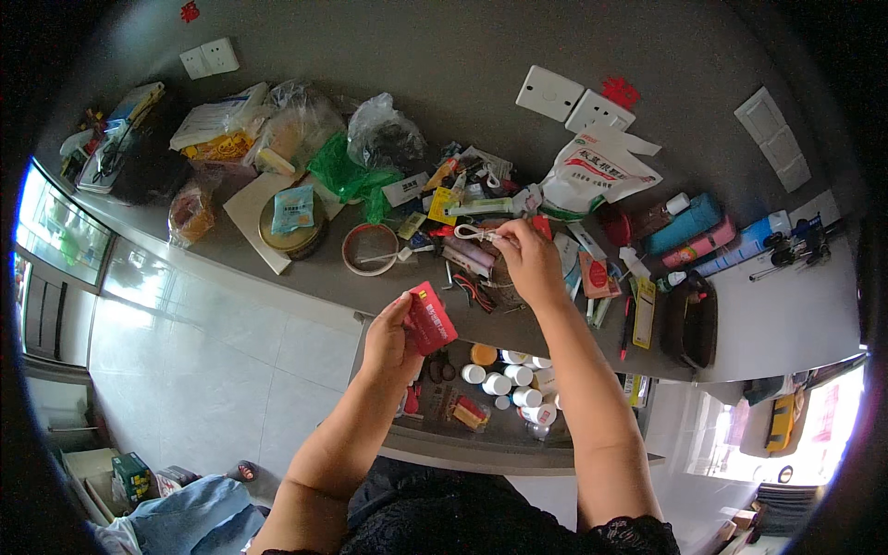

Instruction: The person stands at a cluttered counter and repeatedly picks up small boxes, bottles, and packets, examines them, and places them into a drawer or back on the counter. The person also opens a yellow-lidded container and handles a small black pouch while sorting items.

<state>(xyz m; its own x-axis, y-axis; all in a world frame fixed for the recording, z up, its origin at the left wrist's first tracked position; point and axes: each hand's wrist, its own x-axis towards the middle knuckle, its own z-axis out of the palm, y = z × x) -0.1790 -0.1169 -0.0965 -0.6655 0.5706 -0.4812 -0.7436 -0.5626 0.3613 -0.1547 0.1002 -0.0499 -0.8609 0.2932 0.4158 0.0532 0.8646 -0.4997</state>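
Note:
My left hand [387,344] is closed on a flat red card or packet [432,320], held over the counter's front edge. Farther right, my right hand [535,261] pinches a looped white cable [470,232] above a pile of small items. Beneath that hand lie pinkish tubes [467,257] and red-and-black handled pliers or cutters [474,289]. To the left of the pile is a roll of tape [368,249]. Below both forearms, an open drawer [444,442] holds several white-capped bottles [497,384] and a small red-and-yellow packet [470,413].
Along the wall stand plastic bags [384,129], a round tin [292,227] and a white pouch [597,176]. Bottles [684,225] and a dark basket [690,326] occupy the right end. Blue jeans [194,513] lie at lower left, near the tiled floor [222,342].

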